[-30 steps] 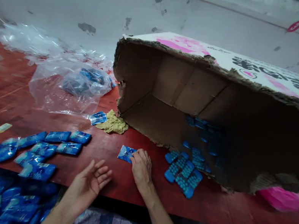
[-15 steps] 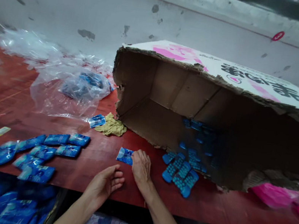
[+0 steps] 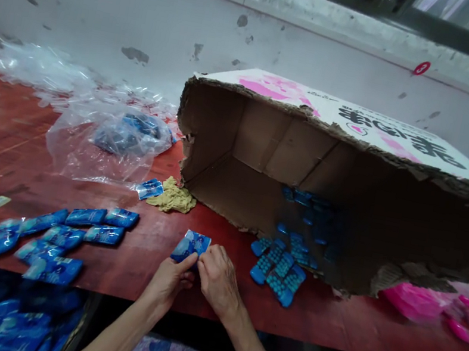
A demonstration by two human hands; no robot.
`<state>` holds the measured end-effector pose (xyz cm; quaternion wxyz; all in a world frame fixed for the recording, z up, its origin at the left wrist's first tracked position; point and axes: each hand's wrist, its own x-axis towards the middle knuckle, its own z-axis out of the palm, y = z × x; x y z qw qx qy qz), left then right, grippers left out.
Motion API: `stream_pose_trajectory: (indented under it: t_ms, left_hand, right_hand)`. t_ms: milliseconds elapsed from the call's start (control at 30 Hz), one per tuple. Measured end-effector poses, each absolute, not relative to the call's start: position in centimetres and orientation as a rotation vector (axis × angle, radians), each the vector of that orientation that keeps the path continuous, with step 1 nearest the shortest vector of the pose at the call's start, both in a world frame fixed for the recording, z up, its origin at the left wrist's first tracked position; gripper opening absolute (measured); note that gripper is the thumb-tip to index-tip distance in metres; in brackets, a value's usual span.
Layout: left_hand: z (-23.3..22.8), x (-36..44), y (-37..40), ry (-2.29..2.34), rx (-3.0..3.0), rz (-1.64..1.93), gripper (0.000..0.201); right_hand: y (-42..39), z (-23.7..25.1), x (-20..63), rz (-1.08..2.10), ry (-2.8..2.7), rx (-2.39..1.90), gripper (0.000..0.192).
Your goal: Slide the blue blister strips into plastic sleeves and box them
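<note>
Two hands [image 3: 170,283], one held packet [image 3: 191,245], eight tabletop packets [image 3: 64,236] at left, one carton [image 3: 219,121]

Blue packet [image 3: 191,245], red tabletop [image 3: 128,265], pink-patched white carton [image 3: 328,108]

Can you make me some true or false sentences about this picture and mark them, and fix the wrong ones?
1. The left hand and right hand are both at one blue packet. True.
2. The table is green. False: the table is red.
3. A crumpled yellow thing lies near the box. True.
4. The box's open side faces the wall. False: it faces the person.
5. A pink thing lies left of the hands. False: the pink thing is right of them.
</note>
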<state>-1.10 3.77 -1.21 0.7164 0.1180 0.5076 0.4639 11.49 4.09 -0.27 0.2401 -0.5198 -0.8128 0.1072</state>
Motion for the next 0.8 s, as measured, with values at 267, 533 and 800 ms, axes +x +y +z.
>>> stream_pose_trajectory:
  t_ms: [267,533,800]
  left_hand:
    - [-1.4,-0.3,3.3,1.091,0.192,1.190,0.031]
    - [-1.8,0.0,3.1,1.140,0.254,1.215,0.030]
    - [-2.5,1.3,3.5,1.191,0.210,1.206,0.029]
  right_hand:
    - [3.8,-2.6,9.9,1.335,-1.202,-1.351,0.012]
    - [3.2,-3.2,9.4,1.268,-1.158,-1.444,0.019]
    - [2.3,-3.2,8.7,1.055,-1.211,-1.592,0.020]
